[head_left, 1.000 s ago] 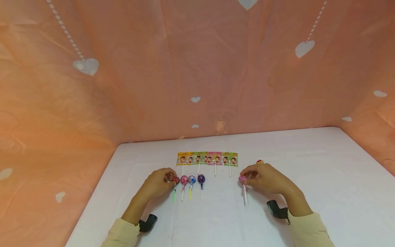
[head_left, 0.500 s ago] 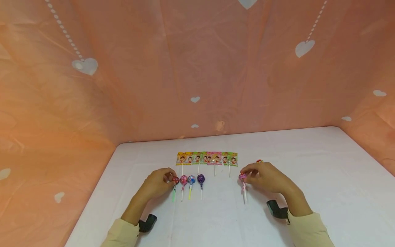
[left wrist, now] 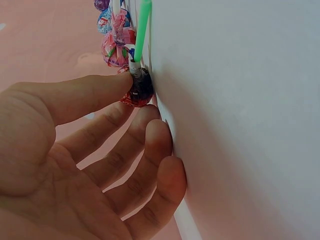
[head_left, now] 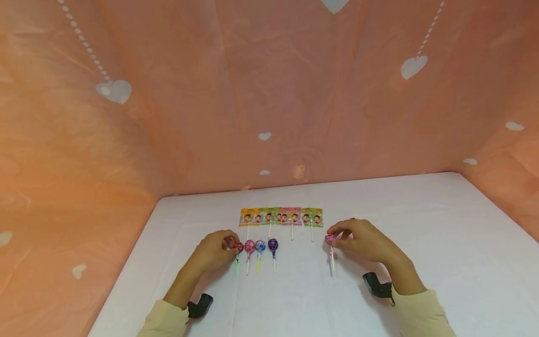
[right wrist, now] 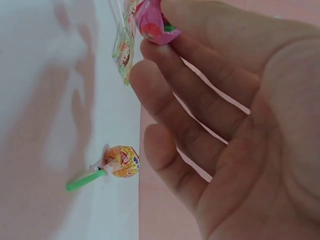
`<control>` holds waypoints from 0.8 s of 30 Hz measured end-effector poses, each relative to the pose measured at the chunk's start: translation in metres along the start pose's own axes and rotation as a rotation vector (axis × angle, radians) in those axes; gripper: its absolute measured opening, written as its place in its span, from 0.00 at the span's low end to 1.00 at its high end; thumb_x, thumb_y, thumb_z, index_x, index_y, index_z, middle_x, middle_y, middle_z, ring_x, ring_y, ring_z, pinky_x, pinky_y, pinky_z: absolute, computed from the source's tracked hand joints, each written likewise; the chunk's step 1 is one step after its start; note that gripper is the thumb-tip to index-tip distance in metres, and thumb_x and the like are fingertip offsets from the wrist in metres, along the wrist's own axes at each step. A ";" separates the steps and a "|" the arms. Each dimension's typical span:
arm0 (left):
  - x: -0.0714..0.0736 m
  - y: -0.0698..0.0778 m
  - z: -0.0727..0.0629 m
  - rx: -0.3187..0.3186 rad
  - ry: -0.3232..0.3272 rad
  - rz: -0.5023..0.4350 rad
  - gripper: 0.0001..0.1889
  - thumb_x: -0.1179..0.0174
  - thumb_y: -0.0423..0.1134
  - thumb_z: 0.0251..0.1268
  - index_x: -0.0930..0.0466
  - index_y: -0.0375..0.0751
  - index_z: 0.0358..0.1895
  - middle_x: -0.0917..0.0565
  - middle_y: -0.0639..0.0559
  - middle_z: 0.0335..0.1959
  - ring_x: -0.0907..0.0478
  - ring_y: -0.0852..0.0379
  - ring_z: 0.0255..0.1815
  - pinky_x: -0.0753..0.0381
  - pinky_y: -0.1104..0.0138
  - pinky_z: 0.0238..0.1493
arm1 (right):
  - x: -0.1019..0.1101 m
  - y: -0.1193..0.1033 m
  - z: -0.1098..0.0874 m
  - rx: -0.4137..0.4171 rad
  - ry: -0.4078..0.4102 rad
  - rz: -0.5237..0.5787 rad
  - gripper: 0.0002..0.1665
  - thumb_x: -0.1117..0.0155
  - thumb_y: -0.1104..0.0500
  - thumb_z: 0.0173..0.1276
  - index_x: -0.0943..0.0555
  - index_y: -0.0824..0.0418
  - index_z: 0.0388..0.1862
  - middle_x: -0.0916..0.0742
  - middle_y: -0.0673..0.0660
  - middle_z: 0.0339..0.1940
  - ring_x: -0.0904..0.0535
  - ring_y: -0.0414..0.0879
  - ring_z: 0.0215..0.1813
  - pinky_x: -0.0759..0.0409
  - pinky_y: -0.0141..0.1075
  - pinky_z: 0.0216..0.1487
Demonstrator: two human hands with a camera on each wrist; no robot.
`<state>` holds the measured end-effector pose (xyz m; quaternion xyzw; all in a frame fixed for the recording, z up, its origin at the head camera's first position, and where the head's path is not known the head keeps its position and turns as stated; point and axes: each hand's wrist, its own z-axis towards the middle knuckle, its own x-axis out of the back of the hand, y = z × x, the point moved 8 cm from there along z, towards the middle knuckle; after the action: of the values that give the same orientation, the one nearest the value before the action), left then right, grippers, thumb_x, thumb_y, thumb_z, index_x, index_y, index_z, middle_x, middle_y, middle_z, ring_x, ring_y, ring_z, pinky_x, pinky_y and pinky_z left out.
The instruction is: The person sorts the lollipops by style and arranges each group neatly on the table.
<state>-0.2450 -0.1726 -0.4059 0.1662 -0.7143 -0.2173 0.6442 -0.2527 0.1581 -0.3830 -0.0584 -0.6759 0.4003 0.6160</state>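
At the left end of a row of lollipops, my left hand (head_left: pixel 214 250) pinches the dark red ball of a lollipop (left wrist: pixel 141 90) with a green stick, thumb on one side. Beside it lie a pink lollipop (head_left: pixel 250 245), a blue lollipop (head_left: pixel 260 245) with a yellow stick, and a purple lollipop (head_left: pixel 273 244). To the right, my right hand (head_left: pixel 365 241) holds another pink lollipop (right wrist: pixel 151 22) by its ball between thumb and fingers, its white stick pointing towards me. An orange-yellow lollipop (right wrist: pixel 122 161) with a green stick lies beyond the right hand, mostly hidden in the head view.
Behind the row, several flat-wrapped lollipops lie side by side, including an orange packet (head_left: pixel 247 217), a pink packet (head_left: pixel 291 216) and a green packet (head_left: pixel 312 217). The white tabletop (head_left: pixel 404 206) ends at an orange-pink cloth backdrop (head_left: pixel 320 117) with hearts.
My right hand has shifted slightly away from me with the pink lollipop, covering more of the orange-yellow one. The left hand stays on the red lollipop. The head view has drifted slightly.
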 end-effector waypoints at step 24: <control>0.000 0.001 -0.001 -0.004 -0.002 -0.029 0.09 0.32 0.32 0.58 0.17 0.45 0.41 0.21 0.54 0.30 0.28 0.57 0.32 0.31 0.65 0.34 | -0.018 -0.029 0.017 0.024 0.013 0.021 0.11 0.31 0.52 0.66 0.13 0.51 0.45 0.12 0.43 0.40 0.20 0.35 0.40 0.28 0.35 0.44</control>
<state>-0.2438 -0.1724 -0.4053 0.1751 -0.7119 -0.2282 0.6407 -0.2516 0.1202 -0.3779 -0.0607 -0.6662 0.4146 0.6169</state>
